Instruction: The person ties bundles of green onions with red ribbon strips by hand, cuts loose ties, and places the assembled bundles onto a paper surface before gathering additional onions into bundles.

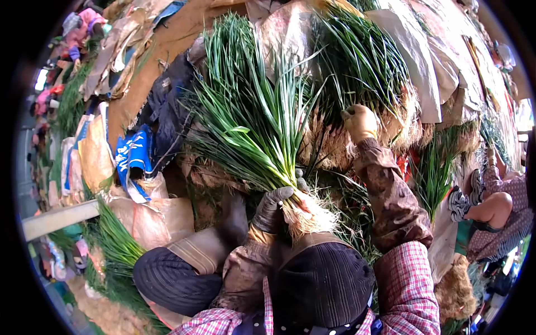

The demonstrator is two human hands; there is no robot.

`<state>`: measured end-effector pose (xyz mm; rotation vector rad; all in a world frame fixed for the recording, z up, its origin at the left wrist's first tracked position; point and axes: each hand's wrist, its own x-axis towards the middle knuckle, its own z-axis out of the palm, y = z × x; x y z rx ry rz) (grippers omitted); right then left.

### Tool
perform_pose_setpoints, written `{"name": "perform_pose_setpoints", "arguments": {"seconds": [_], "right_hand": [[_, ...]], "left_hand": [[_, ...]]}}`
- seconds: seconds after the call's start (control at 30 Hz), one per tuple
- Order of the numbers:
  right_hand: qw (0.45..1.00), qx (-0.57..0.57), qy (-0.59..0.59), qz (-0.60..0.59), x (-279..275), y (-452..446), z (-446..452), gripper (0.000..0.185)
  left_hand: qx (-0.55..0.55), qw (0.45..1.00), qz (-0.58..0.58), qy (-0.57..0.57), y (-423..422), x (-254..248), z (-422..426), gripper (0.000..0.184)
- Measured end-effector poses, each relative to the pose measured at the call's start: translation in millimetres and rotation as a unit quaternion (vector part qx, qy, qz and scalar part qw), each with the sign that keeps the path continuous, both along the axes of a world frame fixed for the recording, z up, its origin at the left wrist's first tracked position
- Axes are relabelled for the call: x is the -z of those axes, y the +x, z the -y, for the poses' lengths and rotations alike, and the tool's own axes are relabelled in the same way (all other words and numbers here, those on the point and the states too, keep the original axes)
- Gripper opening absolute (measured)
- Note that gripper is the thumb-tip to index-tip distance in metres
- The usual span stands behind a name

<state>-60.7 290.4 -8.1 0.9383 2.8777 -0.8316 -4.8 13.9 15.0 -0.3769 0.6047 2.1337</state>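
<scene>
Greens, likely light, bendy, best held near roots, where left grip clasps; right grip, I cannot tell.

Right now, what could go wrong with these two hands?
The left hand alone grips the bunch low, near its roots; it fans out widely above, so plants might slip free. The right hand is at the larger pile, whose crowded stems could drag neighbours along if pulled.
</scene>
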Motion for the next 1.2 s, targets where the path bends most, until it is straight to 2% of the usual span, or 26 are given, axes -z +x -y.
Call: {"name": "perform_pose_setpoints", "arguments": {"seconds": [0.03,0.07,0.13,0.17,0.2,0.27,0.3,0.33,0.4,0.43,0.57,0.67,0.73,0.8,0.83,0.93,0.97,1.0,1.03,1.07,1.13,1.17,1.2], "right_hand": [[0.992,0.016,-0.122,0.026,-23,5,14,0.025],[0.968,0.033,-0.243,0.051,-33,8,21,0.022],[0.936,0.065,-0.345,0.037,10,31,40,0.025],[0.928,0.058,-0.367,-0.008,14,47,58,0.020],[0.943,-0.019,-0.330,-0.032,7,61,78,0.023],[0.902,-0.022,-0.428,-0.058,35,82,103,0.024],[0.861,0.018,-0.503,-0.077,5,79,113,0.025],[0.890,-0.005,-0.447,-0.093,5,80,112,0.025],[0.840,0.064,-0.534,-0.072,23,75,112,0.025],[0.760,0.119,-0.639,-0.012,25,75,109,0.022],[0.619,0.209,-0.753,-0.076,25,78,117,0.010],[0.620,0.216,-0.747,-0.105,39,85,121,0.008],[0.659,0.226,-0.705,-0.131,33,86,126,0.008],[0.761,0.211,-0.594,-0.153,25,84,131,0.007],[0.734,0.243,-0.619,-0.135,28,84,130,0.007],[0.757,0.285,-0.578,-0.110,79,93,107,0.011],[0.859,0.198,-0.470,-0.042,101,104,96,0.012],[0.916,0.072,-0.390,0.055,105,114,89,0.017],[0.936,-0.063,-0.318,0.137,122,125,80,0.020],[0.928,-0.195,-0.234,0.216,137,129,73,0.024],[0.966,-0.239,-0.020,0.097,99,109,66,0.018],[0.984,-0.143,0.100,-0.039,80,95,65,0.023],[0.979,-0.067,0.167,-0.095,89,73,50,0.030]], "left_hand": [[-0.002,1.000,0.000,-0.016,1,-2,0,0.054],[-0.048,0.997,0.050,-0.018,4,-8,-7,0.056],[0.044,0.999,0.000,-0.005,2,10,2,0.056],[0.078,0.996,-0.032,-0.024,-2,15,3,0.058],[0.080,0.994,-0.036,-0.070,-1,-3,2,0.047],[0.134,0.985,-0.072,-0.082,-3,19,5,0.036],[0.109,0.989,-0.035,-0.093,2,23,3,0.032],[0.130,0.988,-0.021,-0.077,0,26,6,0.031],[0.116,0.985,-0.042,-0.120,-2,37,7,0.031],[0.101,0.988,-0.046,-0.105,0,30,7,0.031],[0.037,0.996,-0.028,-0.081,2,35,6,0.040],[0.017,0.995,-0.059,-0.081,5,41,1,0.046],[0.039,0.994,-0.050,-0.091,7,42,4,0.044],[0.065,0.994,-0.024,-0.078,6,38,5,0.043],[0.078,0.994,-0.010,-0.073,7,34,5,0.043],[0.003,0.999,-0.015,-0.046,12,16,-6,0.043],[0.005,1.000,-0.011,-0.022,9,4,-7,0.044],[-0.013,0.999,-0.002,-0.030,9,-4,-9,0.045],[-0.021,0.999,0.001,-0.031,9,-8,-9,0.047],[-0.029,0.999,0.003,-0.031,8,-12,-11,0.049],[-0.010,0.999,0.015,-0.032,4,-19,-11,0.055],[-0.004,0.999,0.029,-0.037,5,-18,-10,0.056],[0.004,0.998,0.042,-0.043,6,-16,-9,0.057]]}}
